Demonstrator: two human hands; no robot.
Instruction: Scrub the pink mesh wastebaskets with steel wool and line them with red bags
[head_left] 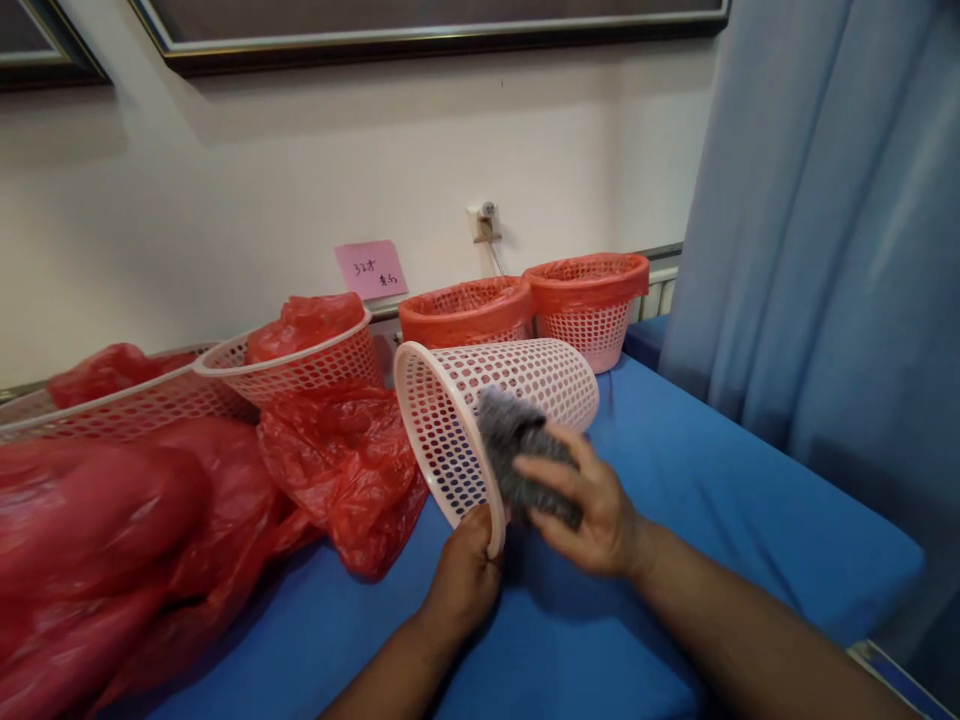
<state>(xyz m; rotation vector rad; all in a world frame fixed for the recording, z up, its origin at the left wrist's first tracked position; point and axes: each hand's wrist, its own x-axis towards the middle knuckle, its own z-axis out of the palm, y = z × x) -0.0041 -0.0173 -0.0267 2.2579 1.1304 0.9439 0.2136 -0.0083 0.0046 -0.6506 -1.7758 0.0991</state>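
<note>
A pale pink perforated plastic basket (525,370) lies tipped on its side above the blue-covered bed, its mouth facing left and toward me. My left hand (469,570) grips the lower part of its rim, thumb inside the opening. In my right hand (592,500) is a bunched grey cloth (529,450), pressed against the basket's outer side near the rim. The fingers of that hand are wrapped round the cloth. Left of the basket lies a crumpled red plastic bag (352,470), close to the rim but held by neither hand.
Two baskets lined with red bags, one nearer (465,310) and one at right (589,310), stand along the wall. Further left are more pink baskets (300,365) and a heap of red bags (112,530). A blue curtain (825,250) hangs at right; a socket (486,222) holds a plug.
</note>
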